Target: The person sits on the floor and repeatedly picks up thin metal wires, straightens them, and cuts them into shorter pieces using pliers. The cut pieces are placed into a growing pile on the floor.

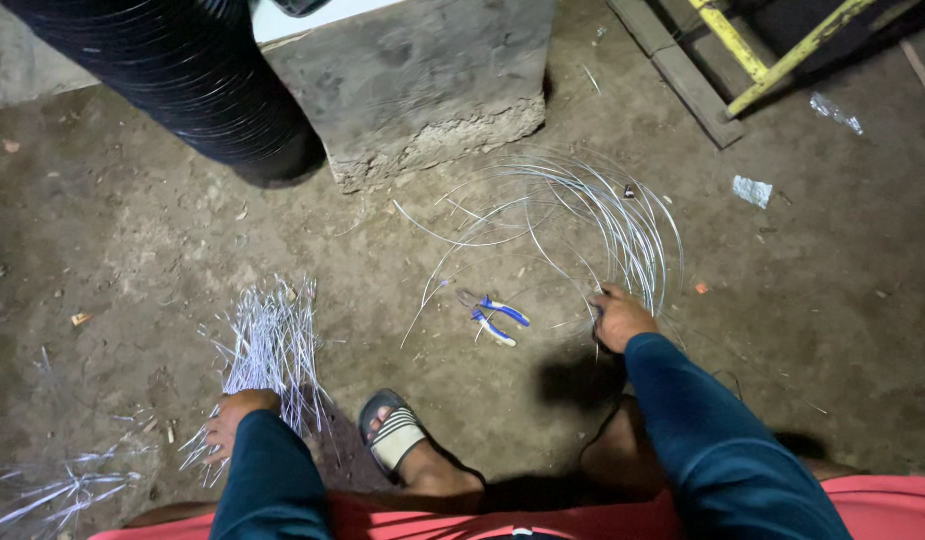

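Observation:
My left hand (237, 418) rests on the lower end of a fanned bundle of short cut wire pieces (272, 345) lying on the dirt floor. My right hand (618, 318) grips the near edge of a loose coil of thin silvery wire (592, 215) spread on the ground. Blue-handled pliers (492, 318) lie on the floor between my hands, nearer the right one. Both arms wear dark blue sleeves. My foot in a striped sandal (394, 432) sits between the hands.
A rough concrete block (422, 80) stands at the top centre, with a black ribbed pipe (192, 80) leaning beside it. A yellow metal frame (772, 50) and a wooden plank are at top right. More cut wires (52, 490) lie at bottom left.

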